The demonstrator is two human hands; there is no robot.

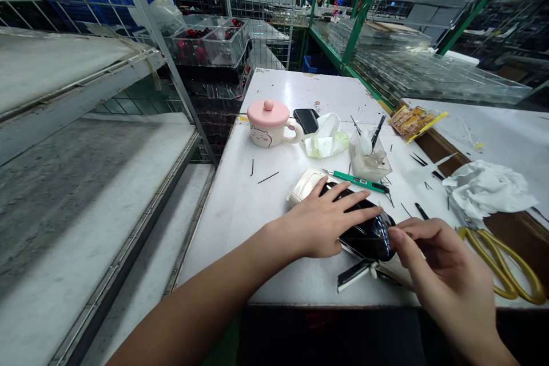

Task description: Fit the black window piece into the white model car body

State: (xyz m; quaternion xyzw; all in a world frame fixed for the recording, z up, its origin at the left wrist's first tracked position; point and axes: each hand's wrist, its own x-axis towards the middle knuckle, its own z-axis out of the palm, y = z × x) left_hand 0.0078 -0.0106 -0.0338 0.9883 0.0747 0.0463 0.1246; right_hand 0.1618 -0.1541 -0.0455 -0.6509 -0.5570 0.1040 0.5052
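— Right hand [446,274] comes closest to the lens, at the lower right. How far open is it?

— Half closed, fingers curled inward, with the thumb at the right end of a glossy black piece [369,234]. Whether it's pinching anything, I can't tell.

— And the left hand [323,223]?

— Spread open, lying flat across that piece, fingers over its top. It isn't wrapped around it.

— Where's the piece?

— Lower middle of the frame, on a white surface [223,229], just beside a white rounded piece [303,186] at the left fingertips.

— What else is near?

— A green-handled craft knife [358,181] just above the left hand, a clear plastic cup [369,160] further up, yellow-handled scissors [501,263] at the right, and a crumpled white cloth [489,189] above them. Upper middle, a pink-lidded mug [270,123].
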